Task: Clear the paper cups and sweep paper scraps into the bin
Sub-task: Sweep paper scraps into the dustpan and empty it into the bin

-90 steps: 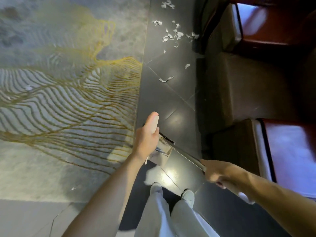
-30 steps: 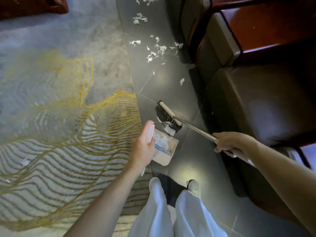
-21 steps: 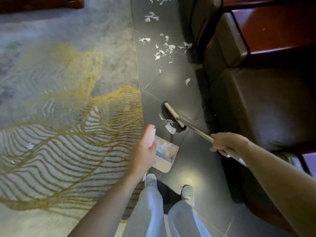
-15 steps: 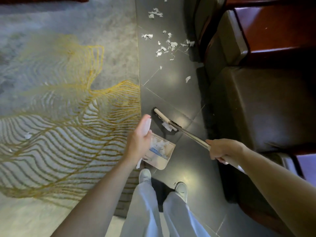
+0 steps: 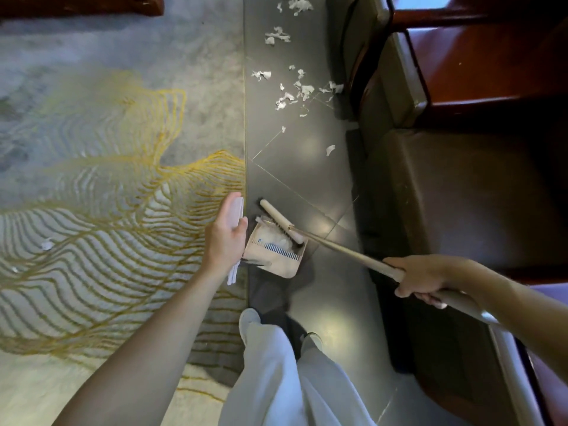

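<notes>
My left hand [image 5: 226,241] grips the white upright handle of a beige dustpan [image 5: 278,259] standing on the dark tiled floor. White paper scraps lie inside the pan. My right hand [image 5: 421,279] grips the long pole of a broom [image 5: 344,249], whose head [image 5: 278,221] sits at the pan's mouth. More torn paper scraps [image 5: 295,93] are scattered on the tiles farther ahead, with a single scrap [image 5: 329,150] nearer. No paper cups or bin are in view.
A grey rug with gold lines [image 5: 107,195] covers the floor on the left, with two small scraps [image 5: 46,245] on it. Dark leather seats [image 5: 461,195] and red-brown wooden furniture [image 5: 491,56] line the right side. My feet in white shoes [image 5: 249,318] stand just behind the pan.
The broom head has been drawn back from the tiles ahead to the dustpan's mouth, carrying the near scraps into the pan. My left hand kept holding the pan's handle.
</notes>
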The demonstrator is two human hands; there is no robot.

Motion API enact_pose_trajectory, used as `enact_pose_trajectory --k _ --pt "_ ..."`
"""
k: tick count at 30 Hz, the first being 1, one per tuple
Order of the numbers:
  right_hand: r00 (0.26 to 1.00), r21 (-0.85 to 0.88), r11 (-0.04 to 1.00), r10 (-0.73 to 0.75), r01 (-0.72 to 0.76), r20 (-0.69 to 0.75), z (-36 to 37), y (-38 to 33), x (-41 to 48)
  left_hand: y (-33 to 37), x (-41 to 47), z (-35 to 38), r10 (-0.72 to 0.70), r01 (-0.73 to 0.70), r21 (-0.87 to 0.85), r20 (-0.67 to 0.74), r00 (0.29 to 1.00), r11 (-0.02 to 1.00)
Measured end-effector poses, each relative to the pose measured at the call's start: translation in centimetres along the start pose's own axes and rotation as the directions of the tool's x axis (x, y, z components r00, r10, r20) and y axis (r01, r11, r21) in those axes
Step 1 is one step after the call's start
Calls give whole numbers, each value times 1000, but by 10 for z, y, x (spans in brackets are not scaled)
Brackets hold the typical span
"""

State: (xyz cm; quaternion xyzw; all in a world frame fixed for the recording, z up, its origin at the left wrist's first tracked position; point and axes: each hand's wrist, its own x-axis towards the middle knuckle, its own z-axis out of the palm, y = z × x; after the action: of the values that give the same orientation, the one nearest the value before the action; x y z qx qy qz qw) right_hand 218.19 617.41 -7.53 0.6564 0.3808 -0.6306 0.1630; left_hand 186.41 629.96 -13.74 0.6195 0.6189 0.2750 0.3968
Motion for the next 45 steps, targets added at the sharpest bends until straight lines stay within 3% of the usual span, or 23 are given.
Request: enact_pose_trajectory --k 4,12,20,28,34,38,45 --pt "997 55 998 1 4 -75 -56 -9 12 26 43 11 26 -27 -9 -51 998 1000" --pt "976 112 993 3 22 -220 -191 -56 64 77 164 54 60 -60 -56 -5 998 997" --pt "943 158 987 71 -20 -324 -295 -86 107 117 279 95 90 -95 64 74 993 993" --pt "900 -61 989 95 -133 -424 -404 -103 176 145 393 141 -17 15 38 53 998 999" --pt "971 -160 984 35 -74 -237 -421 -117 191 166 423 164 -34 33 50 29 999 998" --pt "998 78 995 67 -65 -20 -453 -120 163 179 442 178 -24 23 51 6 1000 998" --pt "998 -56 998 -24 21 -61 -518 -150 136 184 474 165 -68 73 81 -59 996 994"
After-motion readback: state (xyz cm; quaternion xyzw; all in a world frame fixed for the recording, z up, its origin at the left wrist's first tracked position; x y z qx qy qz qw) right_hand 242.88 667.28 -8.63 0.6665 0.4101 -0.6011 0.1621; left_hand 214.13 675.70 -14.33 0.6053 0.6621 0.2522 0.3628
